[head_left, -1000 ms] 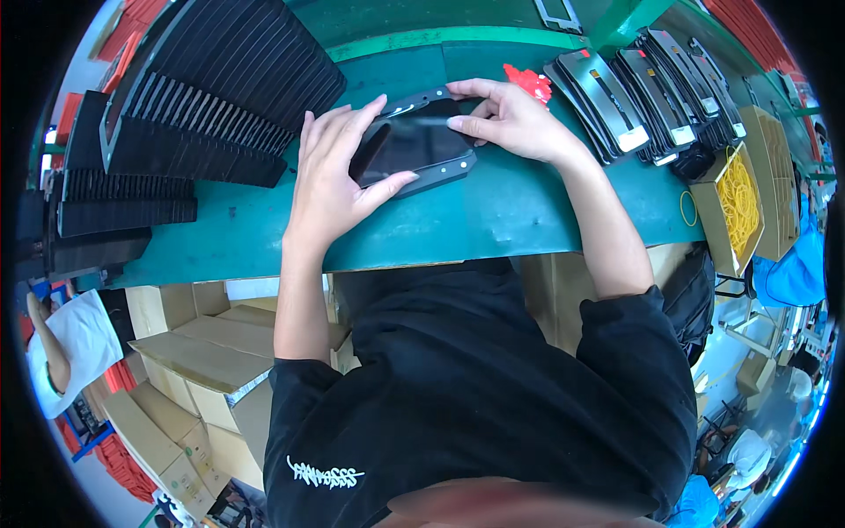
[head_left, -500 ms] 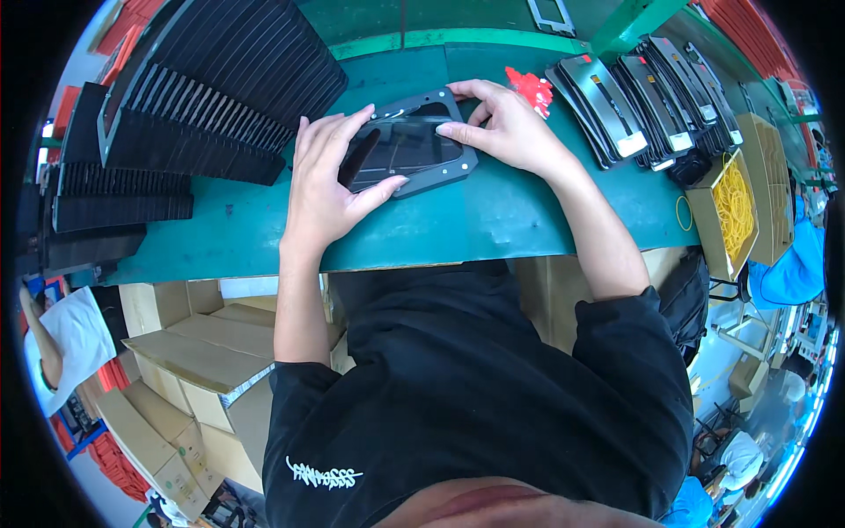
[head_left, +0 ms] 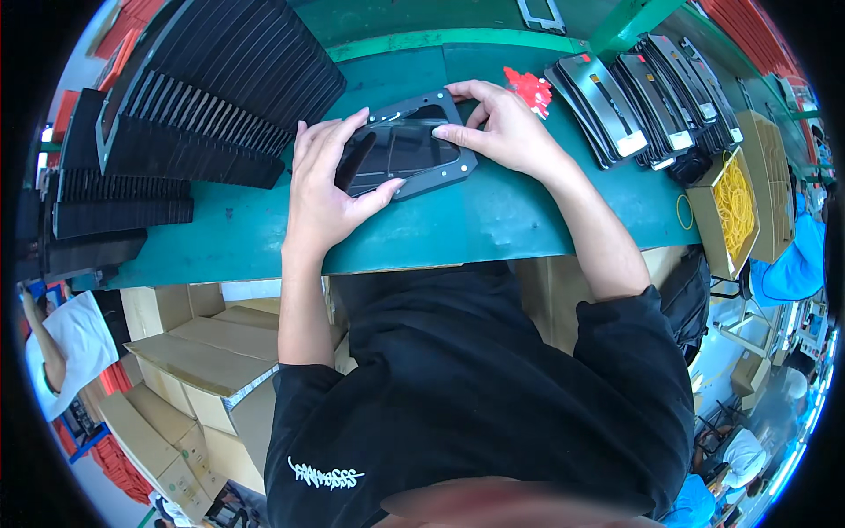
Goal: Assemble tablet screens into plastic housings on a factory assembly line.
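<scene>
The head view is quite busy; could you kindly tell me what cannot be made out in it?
In the head view:
- Dark framed panel, left end: hidden by the left hand.
- Tall black stack: far end cut off by the upper edge.
- Distant person in white, lower right: details too small.

Left hand [head_left: 321, 187]: thumb and fingers around left end of glossy dark panel [head_left: 396, 151]
Right hand [head_left: 506, 128]: thumb at panel's right end, forefinger at dark frame [head_left: 451, 172]
Worktop [head_left: 528, 216]: green; black pieces [head_left: 233, 79] stacked left, dark plates [head_left: 588, 101] right
</scene>
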A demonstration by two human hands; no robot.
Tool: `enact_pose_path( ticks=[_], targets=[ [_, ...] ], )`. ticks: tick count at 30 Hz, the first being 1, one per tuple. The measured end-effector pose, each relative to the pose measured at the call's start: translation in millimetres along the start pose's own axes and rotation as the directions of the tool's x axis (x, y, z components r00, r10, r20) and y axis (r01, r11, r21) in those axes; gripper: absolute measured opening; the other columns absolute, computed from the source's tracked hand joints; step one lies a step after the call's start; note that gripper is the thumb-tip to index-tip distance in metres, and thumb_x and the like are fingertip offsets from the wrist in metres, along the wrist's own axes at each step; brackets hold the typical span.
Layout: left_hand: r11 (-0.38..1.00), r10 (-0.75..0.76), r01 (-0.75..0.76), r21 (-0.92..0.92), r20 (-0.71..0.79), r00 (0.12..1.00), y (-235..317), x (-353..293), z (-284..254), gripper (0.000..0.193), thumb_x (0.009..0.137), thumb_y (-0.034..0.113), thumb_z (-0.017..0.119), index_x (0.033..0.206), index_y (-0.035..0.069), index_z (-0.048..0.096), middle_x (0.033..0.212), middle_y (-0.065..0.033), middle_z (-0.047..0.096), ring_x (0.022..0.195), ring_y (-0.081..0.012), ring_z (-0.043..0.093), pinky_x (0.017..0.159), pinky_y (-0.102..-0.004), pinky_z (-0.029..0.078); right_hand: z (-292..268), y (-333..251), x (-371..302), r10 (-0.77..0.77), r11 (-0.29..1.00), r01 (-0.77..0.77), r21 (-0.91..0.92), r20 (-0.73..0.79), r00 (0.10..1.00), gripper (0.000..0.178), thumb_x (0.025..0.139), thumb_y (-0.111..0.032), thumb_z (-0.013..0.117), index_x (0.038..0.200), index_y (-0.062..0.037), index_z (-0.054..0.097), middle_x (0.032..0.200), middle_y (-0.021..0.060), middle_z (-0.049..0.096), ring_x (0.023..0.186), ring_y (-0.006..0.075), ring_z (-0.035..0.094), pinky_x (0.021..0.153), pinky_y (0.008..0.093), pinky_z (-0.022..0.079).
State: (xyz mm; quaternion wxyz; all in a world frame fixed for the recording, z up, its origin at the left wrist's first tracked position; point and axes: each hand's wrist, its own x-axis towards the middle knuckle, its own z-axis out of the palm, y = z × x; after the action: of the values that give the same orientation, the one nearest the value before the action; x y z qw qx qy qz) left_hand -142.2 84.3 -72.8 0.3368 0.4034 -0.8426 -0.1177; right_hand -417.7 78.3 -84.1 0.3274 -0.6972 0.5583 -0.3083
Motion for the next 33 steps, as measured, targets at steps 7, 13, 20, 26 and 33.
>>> enact_pose_path(
  ticks=[7,13,20,26,33],
  targets=[
    [0.999,0.031,-0.032,-0.029,-0.022,0.999,2.2,0.4,-5.1,0.076,0.069,0.026,0.09,0.138,0.008,0.062,0.128,-0.0167,0.066,0.126,-0.0359,0.059,0.118,-0.0562,0.032,0.9,2.2,-1.1,-0.005,1.0,0.005,0.027,0.0,1.0,0.064,0.086,-0.036,0.084,0.134,0.0,0.063,0.091,0.0103,0.073,0.071,0.0117,0.067,0.064,0.0274,0.05],
    [0.955,-0.19,0.154,-0.255,-0.123,0.974,-16.3,-20.3,-23.1,0.063,0.081,0.02,0.083,0.14,0.01,0.062,0.135,-0.0213,0.062,0.132,-0.0382,0.055,0.116,-0.0479,0.037,-5.0,-2.5,-1.1,-0.092,0.985,0.089,0.149,0.015,0.996,0.06,0.086,-0.034,0.084,0.136,-0.008,0.064,0.118,0.0142,0.068,0.081,0.0145,0.067,0.065,0.0295,0.052],
    [0.951,-0.25,0.286,-0.12,0.247,0.936,-33.0,-32.1,-47.6,0.059,0.082,0.02,0.083,0.139,0.017,0.066,0.142,-0.0223,0.058,0.134,-0.0387,0.053,0.113,-0.0452,0.04,-21.9,-1.9,-1.7,-0.264,0.949,0.292,-0.118,0.211,0.941,0.069,0.084,-0.034,0.084,0.147,-0.0178,0.058,0.136,0.0212,0.06,0.1,0.0275,0.067,0.075,0.0329,0.056],
    [0.966,-0.18,0.209,-0.152,0.187,0.966,-38.4,-37.6,-39.8,0.066,0.078,0.027,0.086,0.139,0.015,0.066,0.142,-0.021,0.058,0.135,-0.0392,0.051,0.114,-0.0463,0.039,-21.5,-4.8,-2.7,-0.248,0.953,0.283,-0.111,0.256,0.934,0.073,0.084,-0.033,0.083,0.15,-0.0189,0.055,0.14,0.0257,0.057,0.103,0.0317,0.067,0.083,0.0343,0.056],
    [0.954,-0.228,0.258,-0.155,0.189,0.955,-23.9,-43.5,-42.8,0.072,0.074,0.032,0.089,0.14,0.014,0.065,0.143,-0.0193,0.058,0.137,-0.039,0.05,0.116,-0.0468,0.037,-20.4,-5.5,0.5,-0.281,0.932,0.329,-0.156,0.264,0.923,0.069,0.089,-0.03,0.079,0.152,-0.0167,0.052,0.144,0.0279,0.055,0.103,0.0291,0.068,0.088,0.0359,0.055]
  ],
)
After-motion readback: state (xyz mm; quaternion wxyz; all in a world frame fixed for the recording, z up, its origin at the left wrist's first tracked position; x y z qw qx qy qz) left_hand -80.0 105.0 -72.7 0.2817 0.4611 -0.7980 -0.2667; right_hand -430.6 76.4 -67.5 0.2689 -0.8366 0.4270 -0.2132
